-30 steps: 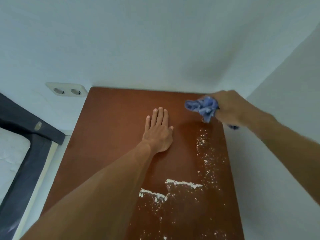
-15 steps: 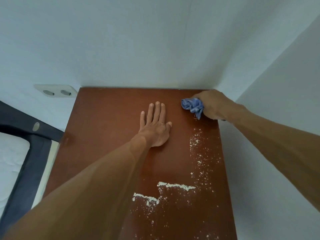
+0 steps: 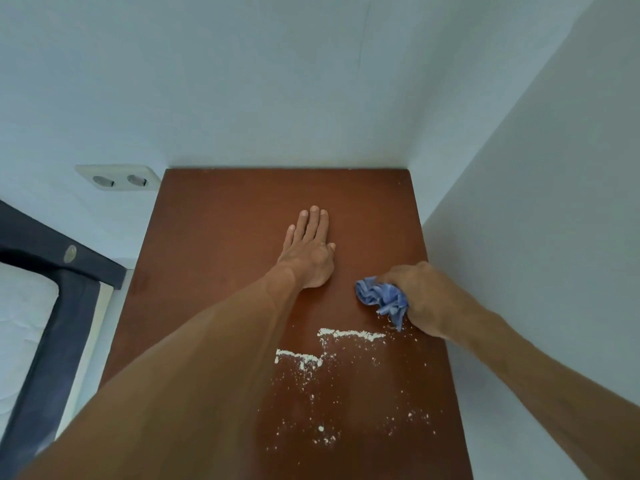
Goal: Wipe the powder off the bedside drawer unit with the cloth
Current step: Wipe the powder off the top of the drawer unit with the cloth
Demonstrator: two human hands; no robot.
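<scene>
2 hands | left (image 3: 310,252) flat on drawer unit (image 3: 214,237) | right (image 3: 420,299) gripping cloth (image 3: 382,299)

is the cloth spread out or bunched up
Bunched up: the cloth is a crumpled wad gripped in the right hand.

left hand (image 3: 309,258) flat on brown unit top (image 3: 214,237) — right hand (image 3: 420,299) grips blue cloth (image 3: 382,299) beside powder (image 3: 349,334).

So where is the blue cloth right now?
In the head view, the blue cloth is bunched in the right hand at the right side of the drawer unit top, just beyond the powder and beside the flat left hand.
</scene>
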